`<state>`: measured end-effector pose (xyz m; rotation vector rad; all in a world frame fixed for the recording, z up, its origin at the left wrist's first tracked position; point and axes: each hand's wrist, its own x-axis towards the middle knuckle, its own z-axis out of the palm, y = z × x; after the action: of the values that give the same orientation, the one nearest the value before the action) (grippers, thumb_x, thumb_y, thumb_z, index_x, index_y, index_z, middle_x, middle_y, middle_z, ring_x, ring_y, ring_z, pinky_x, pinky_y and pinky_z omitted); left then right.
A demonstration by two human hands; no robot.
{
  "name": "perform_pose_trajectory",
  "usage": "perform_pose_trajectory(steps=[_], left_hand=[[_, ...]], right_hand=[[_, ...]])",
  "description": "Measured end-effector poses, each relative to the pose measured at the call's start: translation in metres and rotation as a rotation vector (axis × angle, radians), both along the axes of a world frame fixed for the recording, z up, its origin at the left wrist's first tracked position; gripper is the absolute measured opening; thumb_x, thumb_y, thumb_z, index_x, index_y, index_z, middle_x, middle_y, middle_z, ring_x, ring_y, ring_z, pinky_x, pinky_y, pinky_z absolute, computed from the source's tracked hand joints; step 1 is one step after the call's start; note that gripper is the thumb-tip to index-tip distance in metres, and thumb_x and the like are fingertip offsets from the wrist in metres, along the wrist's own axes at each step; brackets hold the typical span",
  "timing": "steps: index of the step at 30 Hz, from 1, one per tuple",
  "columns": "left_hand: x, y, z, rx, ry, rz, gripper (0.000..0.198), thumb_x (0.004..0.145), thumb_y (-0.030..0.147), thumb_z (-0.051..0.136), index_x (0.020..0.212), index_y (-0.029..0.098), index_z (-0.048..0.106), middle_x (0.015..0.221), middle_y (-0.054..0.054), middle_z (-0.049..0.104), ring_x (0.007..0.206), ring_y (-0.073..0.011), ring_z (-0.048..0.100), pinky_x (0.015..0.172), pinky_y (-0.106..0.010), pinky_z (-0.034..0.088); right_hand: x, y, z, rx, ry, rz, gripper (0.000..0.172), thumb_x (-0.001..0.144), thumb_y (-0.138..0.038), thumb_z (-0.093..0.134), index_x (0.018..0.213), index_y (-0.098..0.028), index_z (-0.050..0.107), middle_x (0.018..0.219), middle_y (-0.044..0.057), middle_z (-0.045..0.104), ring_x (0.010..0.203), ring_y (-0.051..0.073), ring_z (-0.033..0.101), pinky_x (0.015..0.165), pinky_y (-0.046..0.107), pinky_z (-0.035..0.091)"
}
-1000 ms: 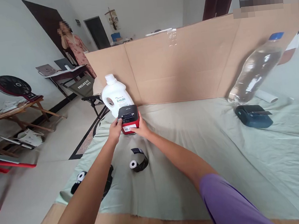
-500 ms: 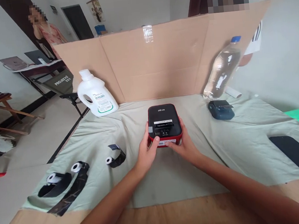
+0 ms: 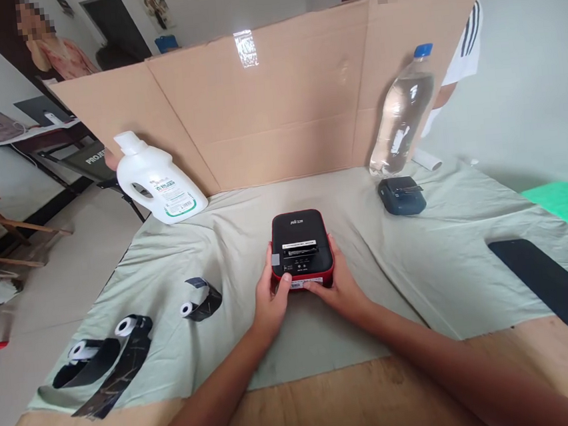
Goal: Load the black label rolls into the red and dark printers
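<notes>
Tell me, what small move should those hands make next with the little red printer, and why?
Probably press the grey tab on the printer with the thumb of the left hand, to try the lid. The printer sits flat on the green cloth with its lid shut, the left hand and right hand clasp its sides, and a small paper roll lies loose to its left.

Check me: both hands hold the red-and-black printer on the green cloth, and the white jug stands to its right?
Not quite. The head view shows the white jug left of the printer, not right. The left hand and right hand do hold the printer on the green cloth.
</notes>
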<state>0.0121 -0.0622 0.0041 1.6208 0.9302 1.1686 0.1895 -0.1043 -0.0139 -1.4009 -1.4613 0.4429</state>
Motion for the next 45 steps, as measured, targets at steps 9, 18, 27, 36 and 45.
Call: perform_pose_trajectory(steps=[9,18,27,36,45], left_hand=[[-0.003,-0.002,-0.004,0.006,0.005,-0.015,0.069,0.099,0.04,0.053,0.16,0.027,0.023,0.166,-0.005,0.026,0.154,-0.0231,0.023,0.127,-0.04,0.024],[-0.007,-0.003,-0.008,-0.018,-0.014,-0.07,0.075,0.098,0.038,0.055,0.161,0.03,0.016,0.167,-0.003,0.022,0.155,-0.0244,0.019,0.127,-0.043,0.022],[-0.009,-0.004,-0.006,0.004,-0.072,-0.042,0.061,0.096,0.034,0.059,0.153,0.029,0.038,0.165,-0.006,0.03,0.153,-0.0269,0.026,0.125,-0.045,0.028],[-0.008,0.0,-0.007,0.073,-0.163,-0.048,0.029,0.095,0.029,0.06,0.124,0.025,0.056,0.16,-0.011,0.036,0.148,-0.0285,0.036,0.114,-0.045,0.044],[-0.018,0.011,-0.006,0.181,-0.047,-0.079,0.026,0.094,0.028,0.062,0.119,0.027,0.057,0.154,-0.011,0.04,0.143,-0.0315,0.042,0.112,-0.053,0.043]], right_hand=[[0.0,-0.001,-0.003,-0.014,-0.013,0.014,0.112,0.08,-0.053,0.075,0.161,-0.021,0.005,0.158,0.021,0.032,0.149,0.037,0.03,0.119,0.06,0.032],[-0.001,-0.002,-0.001,-0.02,0.005,0.019,0.112,0.08,-0.047,0.076,0.161,-0.023,0.003,0.16,0.018,0.03,0.149,0.036,0.031,0.119,0.059,0.033],[0.002,-0.002,0.001,-0.012,0.006,0.041,0.116,0.078,-0.049,0.078,0.161,-0.032,0.0,0.159,0.014,0.035,0.148,0.038,0.034,0.117,0.062,0.034],[0.006,-0.001,0.003,0.033,-0.016,0.027,0.105,0.075,-0.046,0.081,0.158,-0.032,0.017,0.154,0.014,0.04,0.143,0.039,0.041,0.115,0.061,0.037],[0.006,0.0,0.001,0.008,0.017,0.029,0.106,0.073,-0.045,0.081,0.155,-0.045,0.014,0.152,0.006,0.041,0.138,0.04,0.046,0.113,0.062,0.042]])
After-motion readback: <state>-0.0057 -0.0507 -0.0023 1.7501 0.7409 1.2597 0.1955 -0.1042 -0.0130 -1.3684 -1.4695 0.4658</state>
